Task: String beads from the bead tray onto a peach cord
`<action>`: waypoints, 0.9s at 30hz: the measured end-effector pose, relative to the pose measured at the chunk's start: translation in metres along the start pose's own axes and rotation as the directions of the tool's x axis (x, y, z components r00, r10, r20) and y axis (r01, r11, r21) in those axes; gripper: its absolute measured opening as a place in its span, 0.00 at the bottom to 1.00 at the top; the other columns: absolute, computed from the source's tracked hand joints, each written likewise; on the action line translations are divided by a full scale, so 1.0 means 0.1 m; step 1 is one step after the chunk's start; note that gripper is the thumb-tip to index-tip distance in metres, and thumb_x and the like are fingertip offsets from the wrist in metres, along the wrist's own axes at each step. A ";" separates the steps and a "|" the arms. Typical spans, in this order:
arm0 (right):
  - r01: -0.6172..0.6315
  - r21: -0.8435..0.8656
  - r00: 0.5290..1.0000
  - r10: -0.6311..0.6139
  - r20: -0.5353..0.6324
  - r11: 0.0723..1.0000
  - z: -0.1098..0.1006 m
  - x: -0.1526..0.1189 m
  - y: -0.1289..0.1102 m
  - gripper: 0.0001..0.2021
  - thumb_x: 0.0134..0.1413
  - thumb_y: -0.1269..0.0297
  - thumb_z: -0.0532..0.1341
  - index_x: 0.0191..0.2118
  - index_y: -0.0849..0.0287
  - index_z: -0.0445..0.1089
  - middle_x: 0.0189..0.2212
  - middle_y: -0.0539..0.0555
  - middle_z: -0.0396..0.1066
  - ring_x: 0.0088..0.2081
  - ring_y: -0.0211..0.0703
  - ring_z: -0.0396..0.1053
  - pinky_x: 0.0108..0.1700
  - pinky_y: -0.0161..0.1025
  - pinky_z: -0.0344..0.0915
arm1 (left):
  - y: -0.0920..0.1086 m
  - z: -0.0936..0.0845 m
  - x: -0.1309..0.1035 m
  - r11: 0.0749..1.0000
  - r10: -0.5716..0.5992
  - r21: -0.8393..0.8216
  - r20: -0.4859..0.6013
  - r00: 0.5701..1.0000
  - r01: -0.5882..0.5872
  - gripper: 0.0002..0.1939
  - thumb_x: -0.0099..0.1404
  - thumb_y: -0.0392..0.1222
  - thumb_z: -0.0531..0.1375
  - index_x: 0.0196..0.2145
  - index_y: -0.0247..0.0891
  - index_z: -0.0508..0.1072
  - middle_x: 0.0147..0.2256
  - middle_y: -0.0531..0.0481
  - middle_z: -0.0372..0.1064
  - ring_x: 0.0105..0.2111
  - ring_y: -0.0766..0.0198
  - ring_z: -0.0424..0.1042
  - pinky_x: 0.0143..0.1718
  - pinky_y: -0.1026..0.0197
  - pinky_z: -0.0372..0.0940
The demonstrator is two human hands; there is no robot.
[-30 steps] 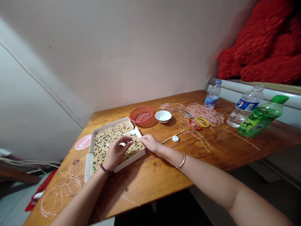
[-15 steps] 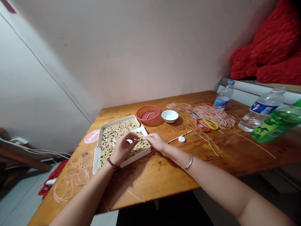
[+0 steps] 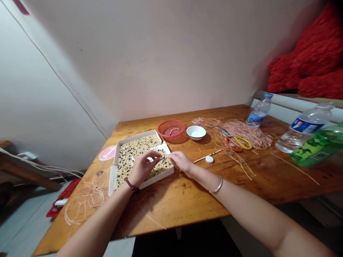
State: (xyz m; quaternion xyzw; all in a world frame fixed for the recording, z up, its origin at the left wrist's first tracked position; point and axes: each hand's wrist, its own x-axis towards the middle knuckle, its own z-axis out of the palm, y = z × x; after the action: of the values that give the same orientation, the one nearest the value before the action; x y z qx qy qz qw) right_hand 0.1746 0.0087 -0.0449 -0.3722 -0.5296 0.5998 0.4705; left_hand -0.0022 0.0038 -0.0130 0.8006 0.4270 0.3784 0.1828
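The change is small: over the last second the view swings a little to the right and then nearly settles, while both hands keep almost the same pose at the shallow white cardboard box (image 3: 160,175). That means the handling stays centred on the small round beads (image 3: 139,142) inside it.

The left hand (image 3: 141,167), above the box, has its thumb and forefinger curved towards each other in a loop. The right hand (image 3: 180,162), at the box's right side, has its fingertips drawn together. Whether either grips a bead or cord is too small to tell.

The beads are mostly cream, speckled with black and a few green, and lie in a grainy layer. A dark red beaded bracelet (image 3: 130,184) circles the left wrist; a smooth silver bangle (image 3: 220,185) circles the right.

Just beyond the box's right corner sits a round red mesh plastic basket (image 3: 164,134), with a smooth white bowl (image 3: 196,132) beside it. Right of the box lie a thin strand of beads (image 3: 200,159) and a flat white round cap (image 3: 209,159). Farther right, scissors with orange and yellow handles (image 3: 246,142) rest against a wiry heap of pink cord (image 3: 252,132).
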 end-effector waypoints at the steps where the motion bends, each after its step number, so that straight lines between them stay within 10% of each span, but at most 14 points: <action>1: 0.002 -0.002 1.000 -0.002 -0.001 1.000 0.00 0.00 0.00 0.21 0.45 0.53 0.59 0.15 0.56 0.49 0.11 0.41 0.42 0.16 0.29 0.40 0.20 0.33 0.37 | 0.00 0.00 0.00 1.000 -0.002 -0.004 -0.011 1.000 0.002 0.12 0.61 0.51 0.60 0.35 0.39 0.74 0.33 0.49 0.74 0.30 0.66 0.70 0.26 0.67 0.63; 27: 0.047 -0.059 0.999 -0.048 -0.004 0.997 0.01 -0.01 0.00 0.21 0.47 0.51 0.57 0.16 0.56 0.47 0.12 0.41 0.41 0.18 0.30 0.39 0.22 0.34 0.37 | 0.00 -0.01 0.00 1.000 0.003 0.023 0.001 1.000 -0.003 0.13 0.62 0.52 0.59 0.32 0.38 0.73 0.30 0.50 0.73 0.28 0.67 0.69 0.24 0.67 0.62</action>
State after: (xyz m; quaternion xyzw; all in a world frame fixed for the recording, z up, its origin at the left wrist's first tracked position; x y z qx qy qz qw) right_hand 0.1744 0.0076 -0.0445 -0.3745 -0.5544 0.5717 0.4749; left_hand -0.0026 0.0034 -0.0123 0.8037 0.4300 0.3731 0.1732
